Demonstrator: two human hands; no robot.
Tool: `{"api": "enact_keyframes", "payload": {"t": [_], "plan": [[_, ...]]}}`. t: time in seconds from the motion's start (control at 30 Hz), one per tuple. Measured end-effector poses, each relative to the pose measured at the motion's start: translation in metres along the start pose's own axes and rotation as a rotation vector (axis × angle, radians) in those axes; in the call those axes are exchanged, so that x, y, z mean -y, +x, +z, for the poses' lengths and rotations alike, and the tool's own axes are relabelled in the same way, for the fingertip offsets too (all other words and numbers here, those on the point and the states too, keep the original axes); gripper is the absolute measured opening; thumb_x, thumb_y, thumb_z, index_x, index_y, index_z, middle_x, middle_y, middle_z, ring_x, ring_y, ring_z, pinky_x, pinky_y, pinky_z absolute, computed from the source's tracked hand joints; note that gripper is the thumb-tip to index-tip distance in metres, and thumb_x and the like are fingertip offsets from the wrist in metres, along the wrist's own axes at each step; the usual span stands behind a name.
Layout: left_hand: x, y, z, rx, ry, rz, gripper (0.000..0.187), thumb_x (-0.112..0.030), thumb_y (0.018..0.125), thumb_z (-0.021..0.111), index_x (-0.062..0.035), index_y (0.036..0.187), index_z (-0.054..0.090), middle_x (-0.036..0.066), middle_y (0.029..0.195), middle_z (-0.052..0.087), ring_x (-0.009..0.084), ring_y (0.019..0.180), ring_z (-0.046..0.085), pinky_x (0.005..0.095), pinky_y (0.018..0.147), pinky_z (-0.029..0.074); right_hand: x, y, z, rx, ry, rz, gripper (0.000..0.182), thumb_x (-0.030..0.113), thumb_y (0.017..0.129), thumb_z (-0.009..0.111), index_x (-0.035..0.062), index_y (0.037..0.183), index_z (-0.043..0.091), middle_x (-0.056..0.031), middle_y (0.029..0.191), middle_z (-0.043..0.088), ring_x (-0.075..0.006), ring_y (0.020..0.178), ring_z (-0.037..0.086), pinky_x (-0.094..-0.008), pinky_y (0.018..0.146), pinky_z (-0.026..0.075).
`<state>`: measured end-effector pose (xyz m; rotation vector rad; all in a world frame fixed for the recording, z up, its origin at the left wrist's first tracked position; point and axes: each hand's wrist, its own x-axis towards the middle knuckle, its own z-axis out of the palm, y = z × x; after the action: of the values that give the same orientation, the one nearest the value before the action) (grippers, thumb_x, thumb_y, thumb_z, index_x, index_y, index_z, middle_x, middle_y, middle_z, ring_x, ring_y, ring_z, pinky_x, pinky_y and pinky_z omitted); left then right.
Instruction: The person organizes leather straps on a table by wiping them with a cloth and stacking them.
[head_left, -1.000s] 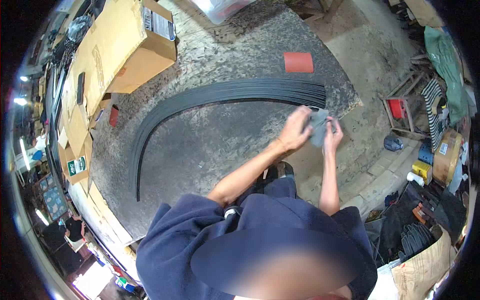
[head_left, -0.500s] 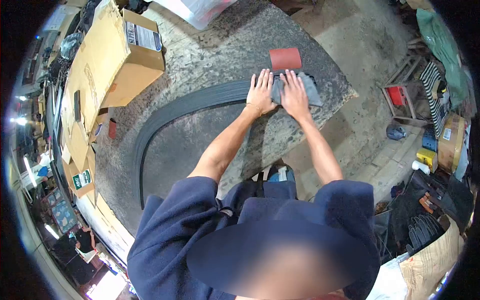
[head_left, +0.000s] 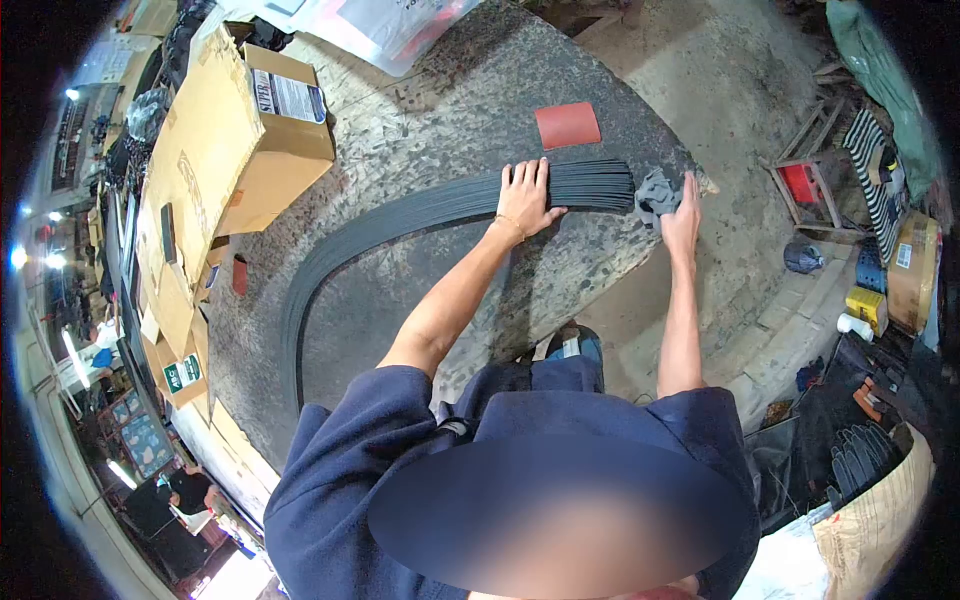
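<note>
Since the half-second-earlier frame, right hand (head_left: 682, 222) has slid off the strips toward the table corner, taking the grey cloth (head_left: 656, 194) along. Head view: cloth crumpled, gripped by right hand, just beside the strips' right end. Left hand (head_left: 524, 205) palm-down across the bundle of black strips (head_left: 590, 185), fingers laid out, thumb spread. Bundle curves leftward over dark, worn table (head_left: 370, 285); red sheet (head_left: 567, 125) lies just beyond it.
</note>
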<state>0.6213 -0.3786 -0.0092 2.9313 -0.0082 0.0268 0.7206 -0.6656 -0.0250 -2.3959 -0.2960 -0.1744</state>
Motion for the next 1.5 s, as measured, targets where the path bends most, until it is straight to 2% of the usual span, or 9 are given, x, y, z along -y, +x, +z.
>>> {"api": "enact_keyframes", "payload": {"t": [0.1, 0.23, 0.3, 0.37, 0.43, 0.6, 1.07, 1.2, 1.5], "plan": [[0.006, 0.013, -0.005, 0.125, -0.043, 0.022, 0.088, -0.053, 0.072, 0.072, 0.0064, 0.13, 0.043, 0.018, 0.119, 0.05, 0.0335, 0.116, 0.045, 0.0459, 0.101, 0.034, 0.006, 0.022, -0.026, 0.337, 0.19, 0.348, 0.063, 0.001, 0.078, 0.054, 0.003, 0.14, 0.041, -0.0241, 0.143, 0.041, -0.0388, 0.131, 0.04, -0.0437, 0.11, 0.032], [0.005, 0.012, -0.015, 0.132, -0.027, 0.061, 0.082, -0.049, 0.071, 0.074, 0.0063, 0.125, 0.047, 0.017, 0.112, 0.051, 0.0325, 0.111, 0.047, 0.0421, 0.095, 0.037, 0.007, 0.033, -0.049, 0.365, -0.404, 0.258, 0.059, -0.004, 0.075, 0.052, 0.0024, 0.133, 0.05, -0.0226, 0.135, 0.051, -0.0382, 0.123, 0.05, -0.0434, 0.106, 0.039], [0.001, 0.006, -0.011, 0.241, -0.056, 0.037, 0.083, -0.049, 0.072, 0.073, 0.0065, 0.128, 0.045, 0.018, 0.119, 0.051, 0.0336, 0.117, 0.046, 0.0448, 0.1, 0.035, 0.02, 0.021, -0.047, 0.235, -0.4, 0.036, 0.06, -0.005, 0.075, 0.052, 0.0008, 0.135, 0.048, -0.021, 0.137, 0.05, -0.0348, 0.128, 0.048, -0.0406, 0.109, 0.037], [0.0, -0.002, 0.003, 0.036, 0.032, 0.062, 0.087, -0.048, 0.074, 0.071, 0.007, 0.134, 0.039, 0.021, 0.134, 0.044, 0.0353, 0.131, 0.037, 0.0487, 0.108, 0.028, 0.044, 0.022, -0.031, 0.445, 0.757, 0.008, 0.064, -0.004, 0.078, 0.053, 0.0004, 0.14, 0.041, -0.0205, 0.143, 0.044, -0.0312, 0.136, 0.039, -0.0381, 0.113, 0.03], [-0.006, -0.006, 0.001, 0.114, 0.01, 0.055, 0.092, -0.05, 0.081, 0.063, 0.0073, 0.144, 0.025, 0.023, 0.152, 0.025, 0.0361, 0.144, 0.018, 0.0518, 0.116, 0.015, 0.035, 0.008, 0.013, 0.481, 0.644, 0.006, 0.062, -0.002, 0.083, 0.054, 0.0017, 0.142, 0.039, -0.0208, 0.146, 0.041, -0.0289, 0.14, 0.034, -0.0363, 0.113, 0.029], [-0.01, -0.01, 0.013, 0.052, -0.009, 0.031, 0.091, -0.054, 0.086, 0.055, 0.0081, 0.145, 0.023, 0.024, 0.153, 0.022, 0.0368, 0.145, 0.015, 0.0521, 0.116, 0.013, 0.033, -0.009, 0.055, 0.236, -0.035, -0.183, 0.073, 0.043, 0.092, 0.057, -0.0048, 0.142, 0.035, -0.0198, 0.152, 0.031, -0.0375, 0.142, 0.025, -0.0501, 0.112, 0.022], [-0.013, -0.01, 0.019, -0.007, 0.002, 0.026, 0.091, -0.052, 0.083, 0.057, 0.0116, 0.141, 0.029, 0.028, 0.15, 0.025, 0.0389, 0.144, 0.017, 0.0521, 0.116, 0.013, 0.028, -0.006, 0.033, 0.342, -0.018, -0.309, 0.092, 0.063, 0.085, 0.055, -0.0029, 0.145, 0.031, -0.021, 0.156, 0.02, -0.0356, 0.144, 0.018, -0.0503, 0.115, 0.015], [-0.014, -0.011, 0.018, 0.012, 0.04, 0.012, 0.091, -0.055, 0.085, 0.053, 0.0105, 0.143, 0.026, 0.026, 0.151, 0.025, 0.0375, 0.144, 0.018, 0.0498, 0.117, 0.013, -0.002, -0.004, 0.018, 0.397, -0.33, -0.335, 0.108, 0.072, 0.078, 0.054, -0.003, 0.148, 0.021, -0.0227, 0.156, 0.017, -0.0363, 0.145, 0.013, -0.0515, 0.116, 0.014], [-0.018, -0.008, 0.014, 0.035, 0.046, 0.002, 0.092, -0.053, 0.084, 0.055, 0.012, 0.142, 0.026, 0.027, 0.15, 0.025, 0.0389, 0.143, 0.017, 0.0508, 0.117, 0.012, 0.011, -0.001, 0.02, 0.467, -0.386, -0.456, 0.123, 0.081, 0.067, 0.054, -0.0012, 0.15, 0.014, -0.0152, 0.159, 0.009, -0.0303, 0.147, 0.006, -0.0642, 0.113, 0.007]]}}
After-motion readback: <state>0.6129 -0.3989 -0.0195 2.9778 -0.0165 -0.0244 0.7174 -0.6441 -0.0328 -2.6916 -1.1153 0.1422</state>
